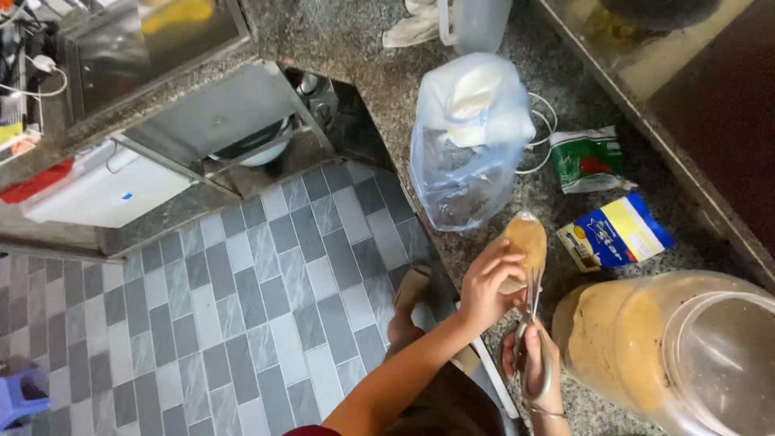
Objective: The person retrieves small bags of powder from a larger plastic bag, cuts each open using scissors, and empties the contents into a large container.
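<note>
While hands grip it, the pouch [526,242] points upward.

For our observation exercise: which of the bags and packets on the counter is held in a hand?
The small tan pouch, pinched by the left hand; the big clear bag and the green and blue packets lie untouched.

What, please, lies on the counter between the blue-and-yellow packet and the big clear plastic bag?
In the head view, bare speckled granite counter separates the blue-and-yellow packet from the clear plastic bag.
</note>
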